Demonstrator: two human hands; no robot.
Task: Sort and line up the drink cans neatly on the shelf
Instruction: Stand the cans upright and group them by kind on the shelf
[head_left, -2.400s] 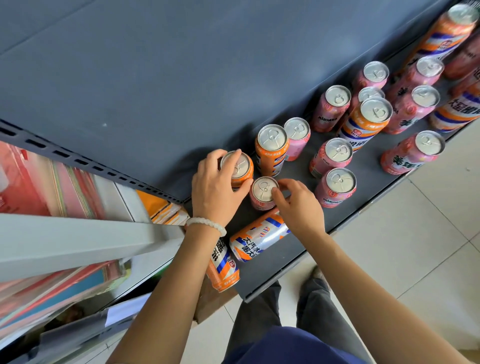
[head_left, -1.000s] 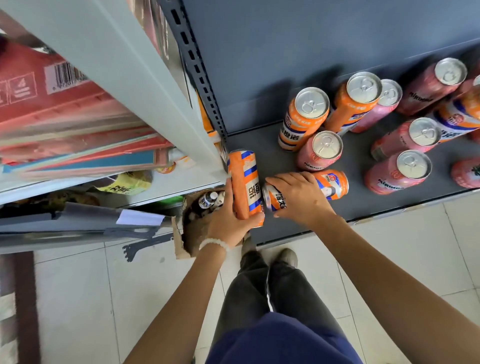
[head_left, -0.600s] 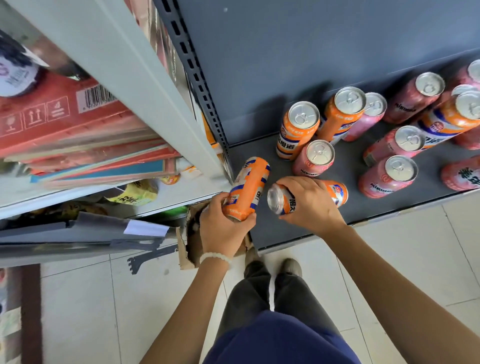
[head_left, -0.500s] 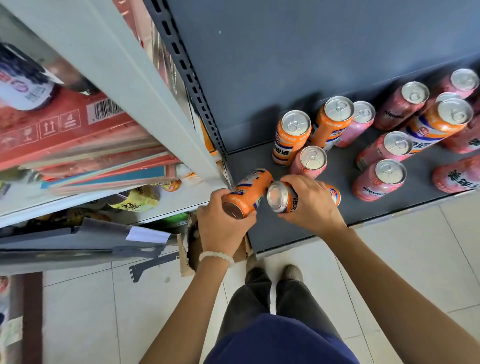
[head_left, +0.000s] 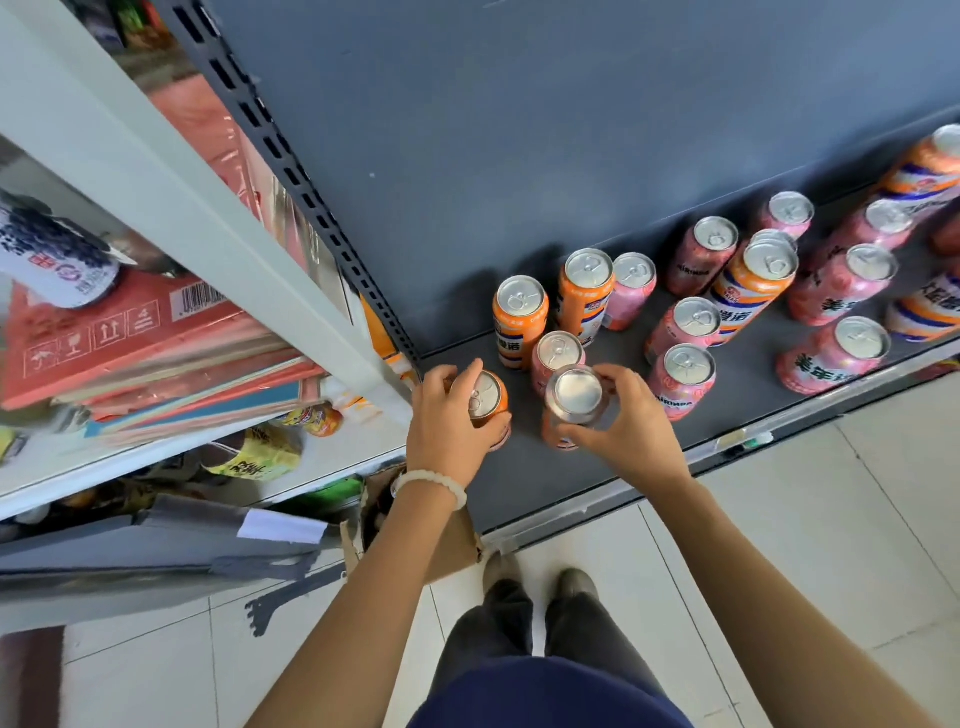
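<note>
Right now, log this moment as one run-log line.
left hand: grips orange can upright on shelf | right hand: grips second orange can, end up | sorting: unfinished, pink and orange mixed

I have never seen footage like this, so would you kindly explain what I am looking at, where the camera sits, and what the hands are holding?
There is no machine here: a person wears a wide-angle camera on the head, so the one picture looks down past their own arms to a low dark shelf and the tiled floor.

On the shelf stand orange cans and pink cans, mixed together rather than sorted, such as this upright orange can and this pink can.

The left hand, with a pale bracelet, grips one orange can from above. The right hand holds a second orange can by its top, fingers curled round the rim. Both cans are near the shelf's left front corner.
</note>
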